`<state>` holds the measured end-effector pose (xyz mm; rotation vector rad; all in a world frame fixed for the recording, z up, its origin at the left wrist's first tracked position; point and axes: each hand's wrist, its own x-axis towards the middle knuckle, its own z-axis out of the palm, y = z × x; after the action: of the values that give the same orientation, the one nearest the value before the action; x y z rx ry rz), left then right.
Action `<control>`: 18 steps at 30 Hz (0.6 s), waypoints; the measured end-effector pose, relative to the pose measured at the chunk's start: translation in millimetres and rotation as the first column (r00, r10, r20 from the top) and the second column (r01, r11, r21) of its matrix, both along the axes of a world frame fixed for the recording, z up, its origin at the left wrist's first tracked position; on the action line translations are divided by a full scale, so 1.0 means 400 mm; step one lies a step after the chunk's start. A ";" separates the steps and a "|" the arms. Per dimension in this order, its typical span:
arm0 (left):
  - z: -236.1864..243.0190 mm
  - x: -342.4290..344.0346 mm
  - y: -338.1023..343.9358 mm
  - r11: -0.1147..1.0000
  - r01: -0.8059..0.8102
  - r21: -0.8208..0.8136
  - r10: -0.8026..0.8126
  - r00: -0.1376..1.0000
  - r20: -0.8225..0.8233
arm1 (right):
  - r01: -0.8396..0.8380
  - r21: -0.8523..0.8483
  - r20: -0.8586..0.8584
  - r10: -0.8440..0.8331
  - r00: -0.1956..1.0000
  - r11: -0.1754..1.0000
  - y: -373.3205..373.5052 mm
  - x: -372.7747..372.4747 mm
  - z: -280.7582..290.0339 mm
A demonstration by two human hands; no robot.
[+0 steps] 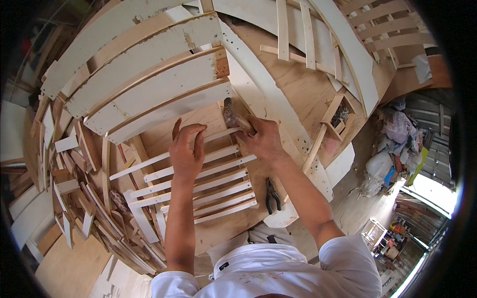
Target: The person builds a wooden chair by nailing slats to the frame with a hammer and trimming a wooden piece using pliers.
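1. The right hand (pixel 263 139), near the middle of the frame, is wrapped around a hammer (pixel 236 118), its head pointing toward the top of the frame.
2. The left hand (pixel 186 149), just left of centre, has its thumb and forefinger drawn close together above the work; whether a nail is between them cannot be told.
3. Below the hands, the uppermost slat (pixel 154 161) slopes across a slatted frame (pixel 198 187) at centre, its right end near the right hand's fingertips.
4. The step in hand looks like nailing that slat on. The next move would seem to call for a steadied slat and a square blow, clear of the left fingers.
5. Pliers (pixel 271 196) lie right of the slatted frame.
6. Farther right, a small open wooden box (pixel 331 108) holds loose metal fasteners (pixel 342 115), probably nails.
7. Plastic bags (pixel 392 144) are heaped at the right; their contents are unclear.
8. Wood offcuts (pixel 82 184) crowd the left side.
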<state>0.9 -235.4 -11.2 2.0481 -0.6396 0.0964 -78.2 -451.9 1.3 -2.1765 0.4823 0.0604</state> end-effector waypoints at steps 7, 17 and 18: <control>-0.002 0.005 0.014 1.000 0.026 0.007 -0.026 1.000 -0.013 | 0.033 -0.014 0.016 -0.033 0.999 0.999 0.005 0.000 -0.001; 0.016 0.001 0.007 0.998 0.045 -0.039 -0.047 0.996 -0.071 | -0.010 -0.038 -0.017 0.009 1.000 0.999 -0.004 0.005 0.004; 0.030 -0.005 -0.004 0.997 0.056 -0.048 -0.060 0.996 -0.068 | 0.001 -0.066 0.009 0.000 1.000 0.998 -0.004 0.004 -0.006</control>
<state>-0.9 -237.2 0.9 1.9778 -0.6473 0.0062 -76.6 -453.5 -1.0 -2.2403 0.4859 0.0343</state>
